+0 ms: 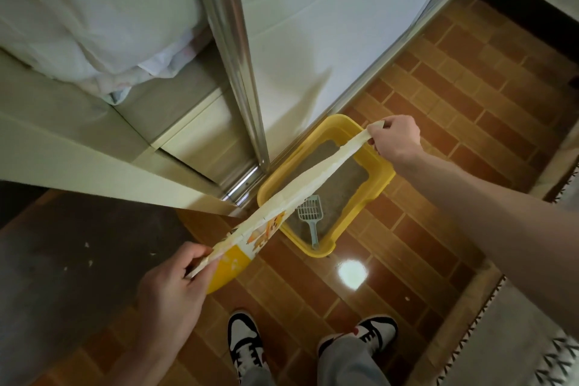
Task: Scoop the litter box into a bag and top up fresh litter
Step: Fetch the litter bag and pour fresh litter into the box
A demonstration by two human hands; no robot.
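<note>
A yellow litter box (380, 180) stands on the tiled floor against a white door, holding grey litter (336, 185). A pale blue scoop (310, 216) lies in its near end, handle toward me. A yellow and white litter bag (247, 238) with a printed picture hangs in front of the box. My left hand (175, 288) pinches the bag's near top edge. My right hand (396, 138) pinches the end of a long white strip (316, 175) that runs from the bag's top across the box.
My two shoes (246, 345) stand on the brown brick-pattern floor. A patterned rug (513, 332) lies at the right. A metal door frame (241, 78) and white door rise behind the box. A bed with white bedding fills the upper left; a dark mat lies lower left.
</note>
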